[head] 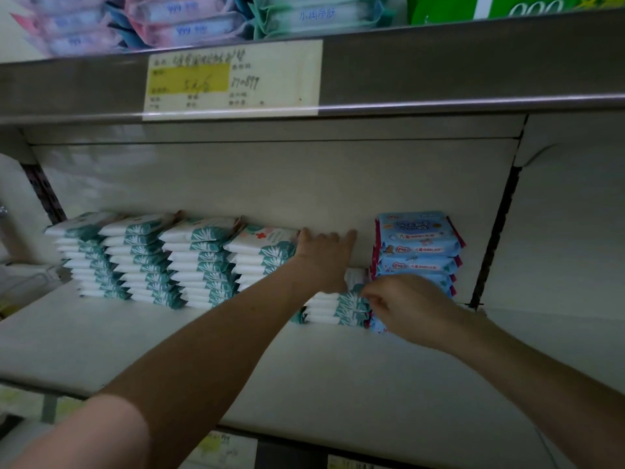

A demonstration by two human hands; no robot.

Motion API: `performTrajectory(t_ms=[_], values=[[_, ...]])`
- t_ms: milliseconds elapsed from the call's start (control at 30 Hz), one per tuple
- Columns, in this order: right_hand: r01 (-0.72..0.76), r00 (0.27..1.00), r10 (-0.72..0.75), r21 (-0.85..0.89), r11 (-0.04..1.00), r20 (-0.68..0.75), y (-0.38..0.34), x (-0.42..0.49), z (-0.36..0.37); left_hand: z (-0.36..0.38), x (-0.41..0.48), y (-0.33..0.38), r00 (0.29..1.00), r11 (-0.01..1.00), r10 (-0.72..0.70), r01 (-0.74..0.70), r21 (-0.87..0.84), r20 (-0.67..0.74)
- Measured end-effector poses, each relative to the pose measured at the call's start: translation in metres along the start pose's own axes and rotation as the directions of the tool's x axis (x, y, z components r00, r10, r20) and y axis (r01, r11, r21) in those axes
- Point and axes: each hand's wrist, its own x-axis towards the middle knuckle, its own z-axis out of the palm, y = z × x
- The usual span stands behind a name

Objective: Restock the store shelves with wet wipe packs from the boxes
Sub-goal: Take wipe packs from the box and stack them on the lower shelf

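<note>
The front of the shelf board (236,360) lies bare, open to a reach under the upper shelf edge (439,72), which caps the height. At the back, tall stacks of teal-and-white wet wipe packs (199,262) wall off the left, and a blue pack stack (416,252) stands at the right. Between them a short stack (338,308) leaves room above it, partly taken by the left hand (324,255). The right hand (406,306) covers its right end.
</note>
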Motion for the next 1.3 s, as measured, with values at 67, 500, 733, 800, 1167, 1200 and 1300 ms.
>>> performTrajectory(t_ms=[67,500,733,800,1167,1200,1300], values=[[0.021,0.976,-0.05,-0.137,0.99,-0.211,0.012,-0.012,-0.016,-0.016,-0.001,0.007,0.997,0.996,0.015,-0.021,-0.089,-0.07],[-0.127,0.945,0.042,-0.246,0.961,-0.325,0.071,0.002,-0.008,-0.028,0.021,0.062,0.983,0.998,0.043,-0.051,-0.04,-0.179],[-0.061,0.949,-0.045,-0.323,0.945,-0.311,0.034,0.001,-0.033,-0.025,-0.014,0.024,0.98,0.995,-0.092,0.082,-0.064,-0.176],[0.007,0.949,-0.104,-0.309,0.951,-0.298,0.013,0.007,-0.03,-0.018,-0.03,-0.002,0.971,0.986,-0.163,0.155,-0.059,-0.176],[0.155,0.958,-0.219,-0.305,0.94,-0.187,-0.081,0.089,0.009,0.04,-0.067,-0.099,0.942,0.927,-0.327,0.335,0.168,-0.075],[0.147,0.961,-0.209,-0.308,0.94,-0.179,-0.085,0.097,0.012,0.04,-0.066,-0.103,0.95,0.927,-0.301,0.312,0.207,-0.083],[0.114,0.971,-0.173,-0.316,0.942,-0.166,-0.095,0.116,0.02,0.039,-0.059,-0.114,0.979,0.926,-0.175,0.198,0.32,-0.101]])
